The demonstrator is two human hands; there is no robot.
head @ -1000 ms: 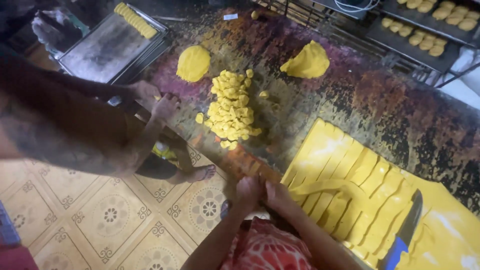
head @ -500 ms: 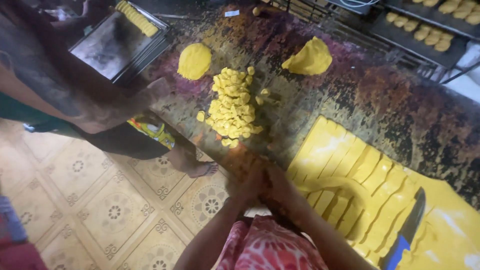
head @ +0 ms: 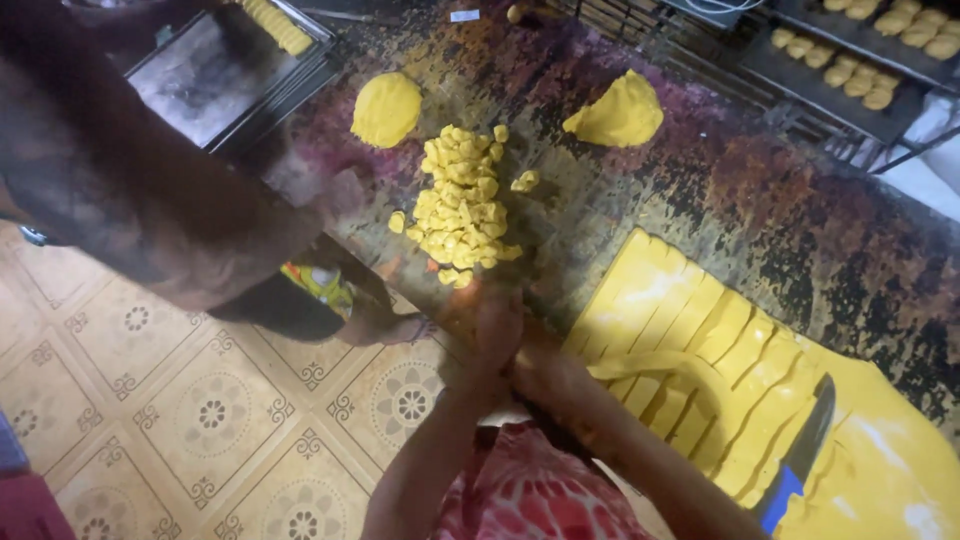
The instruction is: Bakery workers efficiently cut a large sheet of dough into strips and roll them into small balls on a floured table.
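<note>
My left hand and my right hand are pressed together at the near edge of the dark, stained table. They are blurred, and anything between the palms is hidden. Just beyond them lies a pile of several small yellow dough pieces. To my right sits a large yellow dough slab cut into strips, with a blue-handled knife resting on it.
A round dough ball and a wedge-shaped dough lump lie at the back. Another person's arm reaches across from the left. A metal tray holds yellow pieces. Racks of dough balls stand far right.
My hands have come together and shifted slightly toward the pile. The other person's arm has swung over the table's left side.
</note>
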